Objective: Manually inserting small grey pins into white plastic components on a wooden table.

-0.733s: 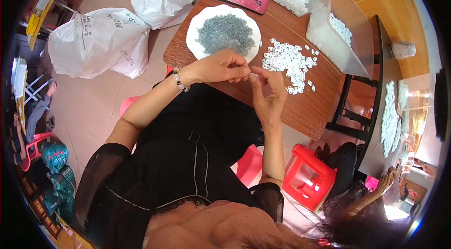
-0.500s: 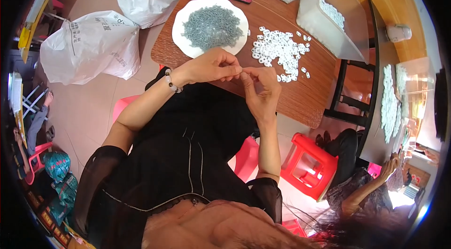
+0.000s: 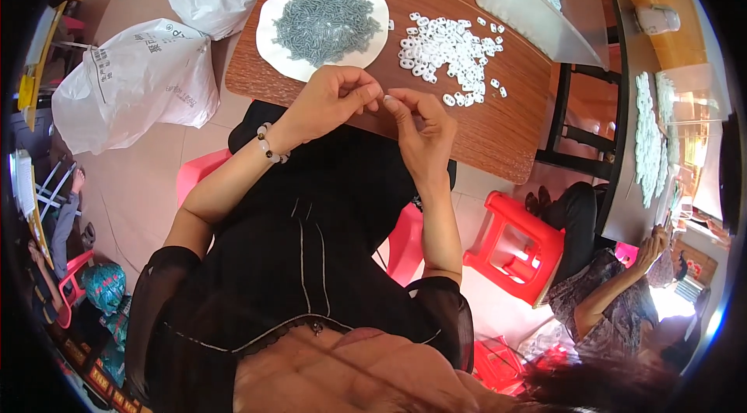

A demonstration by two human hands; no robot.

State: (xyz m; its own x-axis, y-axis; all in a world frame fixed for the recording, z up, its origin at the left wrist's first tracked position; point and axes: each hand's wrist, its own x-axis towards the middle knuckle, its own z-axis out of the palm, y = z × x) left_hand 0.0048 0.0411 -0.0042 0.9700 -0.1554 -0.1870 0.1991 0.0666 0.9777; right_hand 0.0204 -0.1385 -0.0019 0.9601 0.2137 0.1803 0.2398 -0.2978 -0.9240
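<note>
Brown wooden desk (image 3: 482, 117) over a pale tiled floor, white sacks (image 3: 132, 86) to its left, red stool (image 3: 513, 246) to the right. On the desk, a white plate (image 3: 268, 31) heaped with grey pieces (image 3: 327, 20), just beside a loose pile of white rings (image 3: 443, 47). Above the near edge, left hand (image 3: 331, 98) and right hand (image 3: 424, 129) brought together, fingers (image 3: 373, 94) of both pinched on something too small to tell. Beaded bracelet (image 3: 267, 144) on the left wrist.
</note>
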